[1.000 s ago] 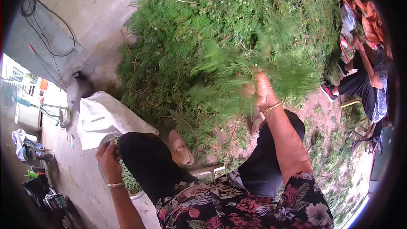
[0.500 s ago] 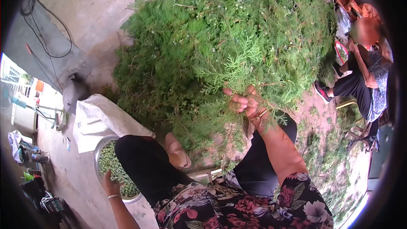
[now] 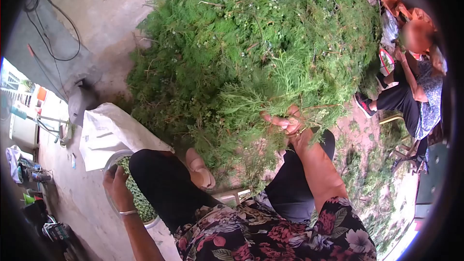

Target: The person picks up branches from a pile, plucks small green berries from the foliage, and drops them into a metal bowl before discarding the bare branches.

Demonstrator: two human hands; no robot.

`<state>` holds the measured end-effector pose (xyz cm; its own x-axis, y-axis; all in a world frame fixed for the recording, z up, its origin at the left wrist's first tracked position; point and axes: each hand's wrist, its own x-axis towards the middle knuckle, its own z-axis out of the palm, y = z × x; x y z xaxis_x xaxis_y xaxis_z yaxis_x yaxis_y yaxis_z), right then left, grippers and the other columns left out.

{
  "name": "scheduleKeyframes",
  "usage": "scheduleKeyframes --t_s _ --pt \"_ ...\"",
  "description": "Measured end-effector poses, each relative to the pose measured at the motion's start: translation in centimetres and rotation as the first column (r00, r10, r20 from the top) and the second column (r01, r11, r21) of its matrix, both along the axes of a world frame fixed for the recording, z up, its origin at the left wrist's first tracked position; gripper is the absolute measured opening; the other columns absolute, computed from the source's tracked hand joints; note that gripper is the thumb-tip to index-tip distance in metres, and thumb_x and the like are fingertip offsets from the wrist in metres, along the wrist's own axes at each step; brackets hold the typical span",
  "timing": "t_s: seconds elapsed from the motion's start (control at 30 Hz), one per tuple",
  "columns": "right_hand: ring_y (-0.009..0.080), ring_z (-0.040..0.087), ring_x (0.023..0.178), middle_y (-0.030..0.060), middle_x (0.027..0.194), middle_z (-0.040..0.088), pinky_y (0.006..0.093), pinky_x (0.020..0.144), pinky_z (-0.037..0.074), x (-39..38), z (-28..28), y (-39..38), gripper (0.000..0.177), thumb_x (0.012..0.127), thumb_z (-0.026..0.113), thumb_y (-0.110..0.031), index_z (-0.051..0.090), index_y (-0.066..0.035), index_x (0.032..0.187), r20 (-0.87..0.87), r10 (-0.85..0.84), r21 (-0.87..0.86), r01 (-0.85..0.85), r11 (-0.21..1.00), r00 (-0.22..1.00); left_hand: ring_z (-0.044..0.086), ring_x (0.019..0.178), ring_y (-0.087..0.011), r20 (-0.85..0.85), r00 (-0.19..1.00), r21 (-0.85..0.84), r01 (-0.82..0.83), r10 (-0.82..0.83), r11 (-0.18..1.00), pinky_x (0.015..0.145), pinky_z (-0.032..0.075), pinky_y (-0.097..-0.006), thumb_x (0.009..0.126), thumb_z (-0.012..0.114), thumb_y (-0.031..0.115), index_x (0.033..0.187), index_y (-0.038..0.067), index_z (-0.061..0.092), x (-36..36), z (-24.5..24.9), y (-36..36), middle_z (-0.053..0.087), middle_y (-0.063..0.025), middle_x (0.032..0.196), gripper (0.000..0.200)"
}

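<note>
My right hand grips a leafy green branch pulled off the big heap of green branches in front of me. The branch hangs just over my right knee. My left hand is low at my left side, over the rim of a metal bowl filled with small green seeds; its fingers are curled, and whether they hold anything is hidden.
A white sack lies beside the bowl. Another person sits at the right edge of the heap. Cables run over the concrete at the left, with clutter beyond. Plant scraps cover the ground at right.
My right hand has drawn the branch lower and closer to my knee. My left hand rose from beside the bowl to over its rim.
</note>
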<state>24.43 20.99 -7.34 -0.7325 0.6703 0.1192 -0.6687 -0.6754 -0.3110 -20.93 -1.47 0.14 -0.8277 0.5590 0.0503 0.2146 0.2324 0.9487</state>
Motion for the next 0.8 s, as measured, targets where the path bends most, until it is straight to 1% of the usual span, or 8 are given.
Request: scheduleKeyframes --t_s 0.03,0.17,0.27,0.33,0.5,0.6,0.7,0.8 --pt "0.0139 0.043 0.058 0.0328 0.102 0.051 0.0240 0.044 0.039 0.0 1.0 -0.3 0.062 0.073 0.060 -0.012 0.037 0.009 0.126 -0.138 0.092 0.071 -0.083 0.994 0.986 0.058 0.078 -0.0167 0.051 0.998 0.059 0.027 -0.030 0.998 0.062 0.047 -0.0263 0.081 0.061 0.013 0.100 -0.007 0.058 1.1 0.8 0.8 0.062 -0.0110 0.091 0.028" --pt "0.0144 0.045 0.058 0.0157 0.087 0.053 0.0227 0.045 0.039 0.9 6.7 -3.0 0.051 0.083 0.062 -0.023 0.042 0.003 0.122 0.167 -0.355 0.193 0.323 0.927 0.920 0.061 0.072 -0.0135 0.221 0.963 0.169 0.119 -0.155 0.979 0.058 0.049 -0.0220 0.084 0.060 0.008 0.097 -0.002 0.058 4.6 1.8 3.1 0.063 -0.0072 0.081 0.017" --pt "0.0139 0.045 0.056 0.0065 0.074 0.052 0.0243 0.045 0.037 5.1 8.8 -4.8 0.024 0.092 0.055 -0.027 0.049 -0.007 0.103 0.550 -0.578 0.038 0.673 0.738 0.603 0.061 0.070 -0.0134 0.309 0.912 0.222 0.206 -0.270 0.953 0.058 0.049 -0.0219 0.084 0.060 0.007 0.095 -0.003 0.059 8.5 1.8 4.5 0.063 -0.0077 0.080 0.015" --pt "0.0123 0.043 0.050 0.0032 0.069 0.049 0.0246 0.043 0.035 9.8 9.8 -6.4 0.022 0.092 0.055 -0.031 0.050 -0.010 0.089 0.778 -0.421 -0.083 0.740 0.668 0.467 0.060 0.067 -0.0125 0.353 0.859 0.239 0.301 -0.371 0.923 0.058 0.048 -0.0215 0.083 0.060 0.005 0.090 -0.005 0.060 10.9 2.0 5.2 0.062 -0.0081 0.078 0.013" --pt "0.0066 0.039 0.047 -0.0032 0.061 0.042 0.0206 0.038 0.035 34.8 3.3 -23.5 0.013 0.093 0.052 -0.017 0.055 -0.007 0.100 0.743 -0.669 0.374 0.840 0.393 -0.017 0.060 0.067 -0.0142 0.398 0.822 0.192 0.359 -0.407 0.913 0.057 0.049 -0.0225 0.084 0.059 0.006 0.092 -0.006 0.058 12.6 -0.3 6.9 0.062 -0.0086 0.077 0.014" --pt "0.0121 0.047 0.056 0.0037 0.073 0.050 0.0224 0.045 0.043 42.1 5.7 -38.9 0.021 0.092 0.050 -0.015 0.051 -0.004 0.109 0.798 -0.225 0.555 0.827 -0.087 -0.559 0.062 0.069 -0.0167 0.436 0.815 0.198 0.327 -0.382 0.924 0.058 0.049 -0.0239 0.084 0.060 0.006 0.095 -0.005 0.057 11.2 -1.1 7.4 0.063 -0.0094 0.079 0.016" --pt "0.0154 0.051 0.067 0.0076 0.085 0.053 0.0249 0.048 0.044 40.3 7.4 -46.9 0.022 0.090 0.051 -0.018 0.047 -0.005 0.109 0.672 0.372 0.662 0.744 0.085 -0.640 0.063 0.070 -0.0186 0.496 0.793 0.215 0.282 -0.353 0.935 0.058 0.050 -0.0249 0.083 0.061 0.006 0.094 -0.005 0.058 10.3 -0.8 8.8 0.063 -0.0102 0.079 0.016" --pt "0.0188 0.055 0.078 0.0116 0.097 0.055 0.0274 0.052 0.046 35.4 6.2 -43.8 0.025 0.089 0.051 -0.020 0.043 -0.007 0.108 0.572 0.471 0.554 0.740 0.382 -0.671 0.063 0.070 -0.0207 0.593 0.715 0.217 0.301 -0.370 0.929 0.059 0.051 -0.0265 0.082 0.061 0.007 0.092 -0.004 0.058 10.2 -0.1 11.1 0.064 -0.0118 0.079 0.015"
